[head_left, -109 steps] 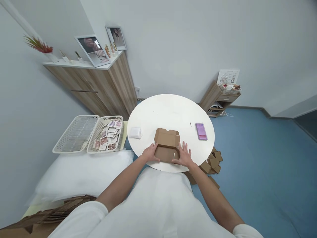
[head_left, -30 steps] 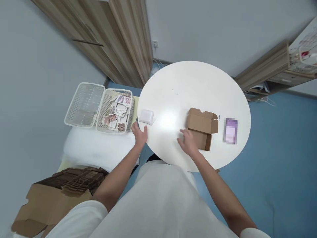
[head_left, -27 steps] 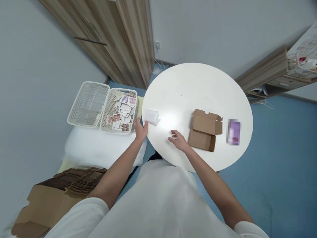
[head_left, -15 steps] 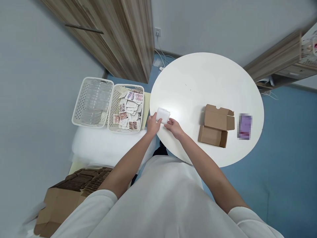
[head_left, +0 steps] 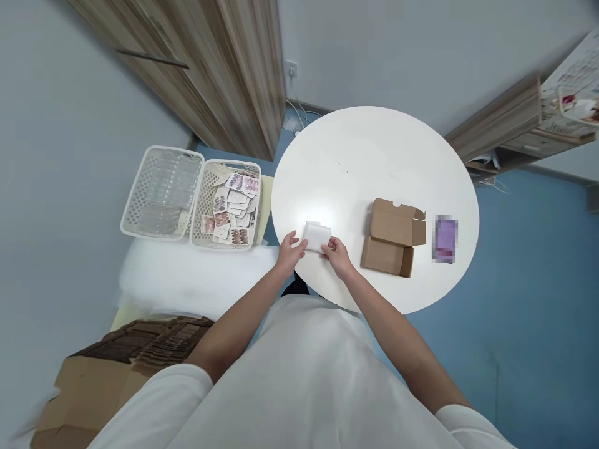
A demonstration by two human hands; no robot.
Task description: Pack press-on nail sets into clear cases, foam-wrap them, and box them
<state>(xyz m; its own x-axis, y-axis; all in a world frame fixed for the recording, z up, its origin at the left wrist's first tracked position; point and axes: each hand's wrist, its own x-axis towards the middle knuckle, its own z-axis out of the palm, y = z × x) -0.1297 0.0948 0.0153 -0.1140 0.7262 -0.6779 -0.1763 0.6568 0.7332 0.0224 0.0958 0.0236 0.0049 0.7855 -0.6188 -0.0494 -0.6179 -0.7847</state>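
A small square packet (head_left: 317,237) in white, translucent wrapping is at the near left edge of the white round table (head_left: 374,149). My right hand (head_left: 336,253) pinches its lower right corner between thumb and fingers. On the other side my left hand (head_left: 290,251) has its fingers apart, with the thumb close to the packet's left edge; whether it touches cannot be made out. What the wrapping encloses is hidden. To the right of my hands lies a brown cardboard box (head_left: 399,223) with its lid folded open.
A blurred purple item (head_left: 445,240) lies right of the box. Left of the table stand a white basket (head_left: 193,227) of printed nail cards and another basket (head_left: 125,218) of clear plastic cases. A white wrap roll (head_left: 187,274) and folded cardboard (head_left: 88,386) are nearer me.
The packet has shifted slightly right and nearer me. My left hand has loosened from it and spread its fingers, while my right hand has closed on its corner. The view has shifted slightly.
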